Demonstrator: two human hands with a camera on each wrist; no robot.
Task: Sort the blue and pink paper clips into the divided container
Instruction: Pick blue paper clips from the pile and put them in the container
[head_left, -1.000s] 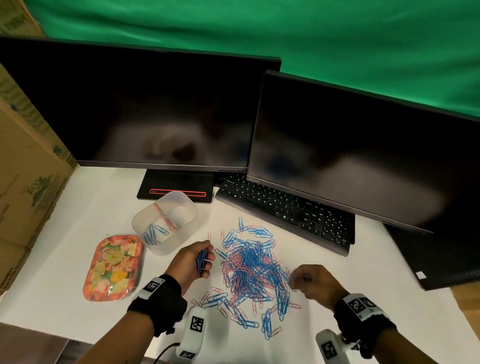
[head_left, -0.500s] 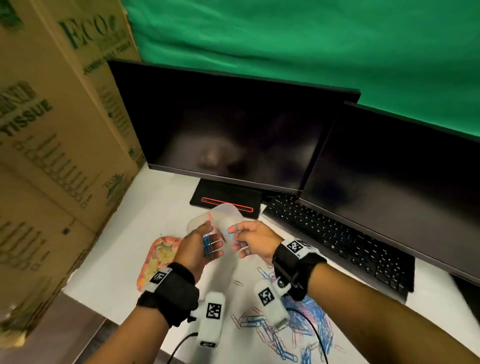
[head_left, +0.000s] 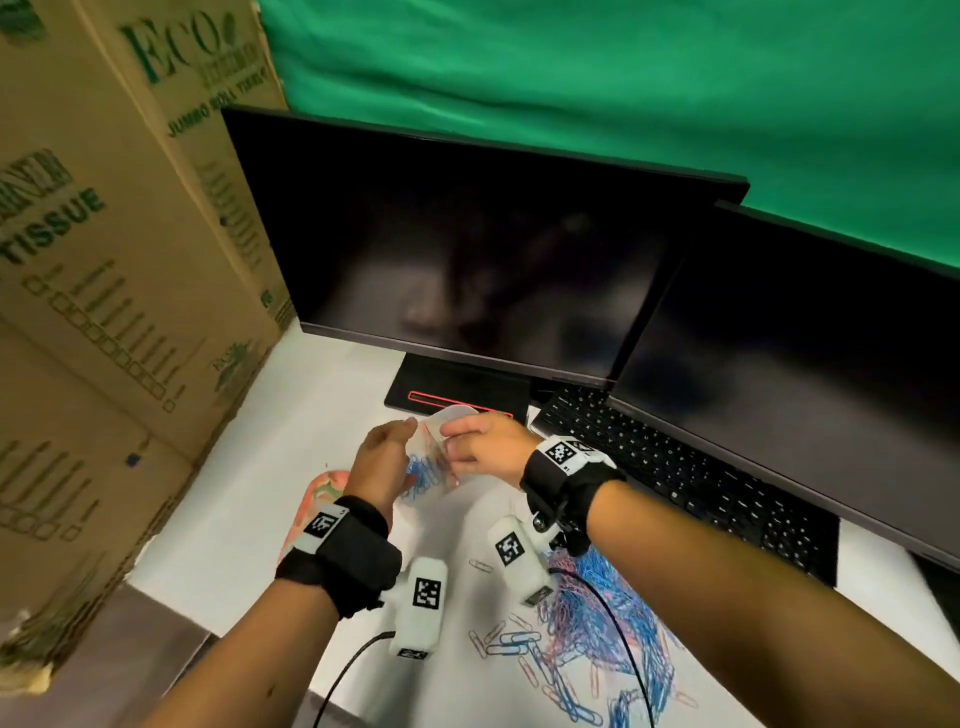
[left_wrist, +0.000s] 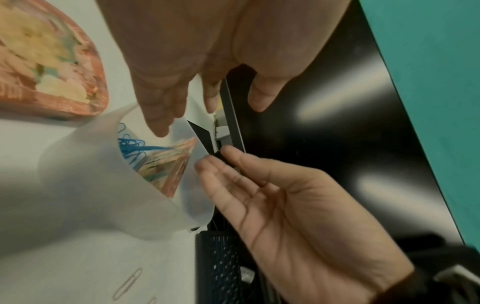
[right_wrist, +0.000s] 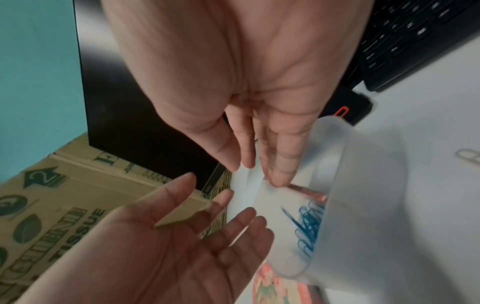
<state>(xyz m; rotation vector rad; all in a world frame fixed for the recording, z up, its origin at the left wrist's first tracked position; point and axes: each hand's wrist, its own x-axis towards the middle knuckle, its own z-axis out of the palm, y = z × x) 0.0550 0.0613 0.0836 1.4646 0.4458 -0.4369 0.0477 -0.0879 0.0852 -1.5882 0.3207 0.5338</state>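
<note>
The translucent divided container (head_left: 457, 413) stands in front of the monitor stand, and both hands hover over it. My left hand (head_left: 402, 436) is open with straight fingers above the compartment holding blue clips (head_left: 423, 475). In the left wrist view the left hand (left_wrist: 207, 98) is empty over the blue clips (left_wrist: 132, 148) inside the container (left_wrist: 91, 185). My right hand (head_left: 457, 441) is open too, its fingertips (right_wrist: 280, 176) at the rim by the pink divider (right_wrist: 309, 191). The mixed blue and pink clip pile (head_left: 597, 623) lies under my right forearm.
A floral tray (head_left: 322, 488) lies left of the container. A black keyboard (head_left: 675, 467) and two dark monitors (head_left: 467, 249) stand behind. Cardboard boxes (head_left: 104, 260) wall off the left side. Loose clips (head_left: 498, 644) lie near the table's front edge.
Both hands have moved from the pile to over the container. The left hand let go of its blue clips and opened, and the right hand's pinch opened too.
</note>
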